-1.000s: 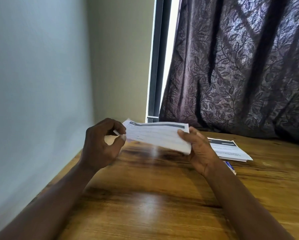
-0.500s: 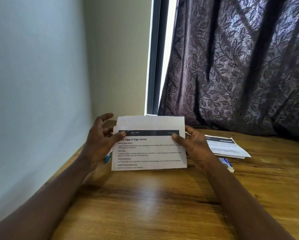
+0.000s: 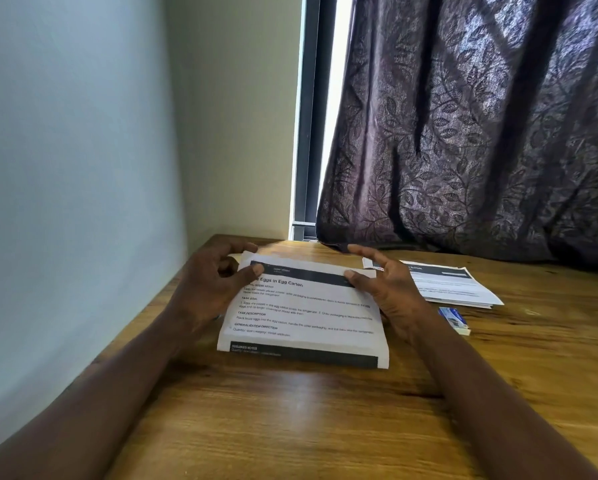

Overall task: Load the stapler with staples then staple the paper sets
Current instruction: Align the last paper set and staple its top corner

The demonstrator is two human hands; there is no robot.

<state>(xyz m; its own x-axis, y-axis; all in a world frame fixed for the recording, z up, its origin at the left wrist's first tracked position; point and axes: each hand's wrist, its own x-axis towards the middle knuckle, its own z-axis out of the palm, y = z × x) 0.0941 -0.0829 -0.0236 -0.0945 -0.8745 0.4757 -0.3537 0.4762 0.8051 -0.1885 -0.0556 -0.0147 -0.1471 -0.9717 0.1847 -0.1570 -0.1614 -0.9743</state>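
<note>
The paper set was held near the 12 o'clock part of the surface, its top corners pinched by the left hand and right hand, and its edges were best squared before stapling.

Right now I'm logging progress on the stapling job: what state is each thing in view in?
Paper set: held at both side edges, printed side up, bottom edge on the table.
Left hand: grip on the set's left edge.
Right hand: grip on the set's right edge.
Paper stack: lying flat, untouched.
Staple box: lying flat beside the stack; open or closed, cannot tell.
Curtain: drawn, a gap at its left.
</note>
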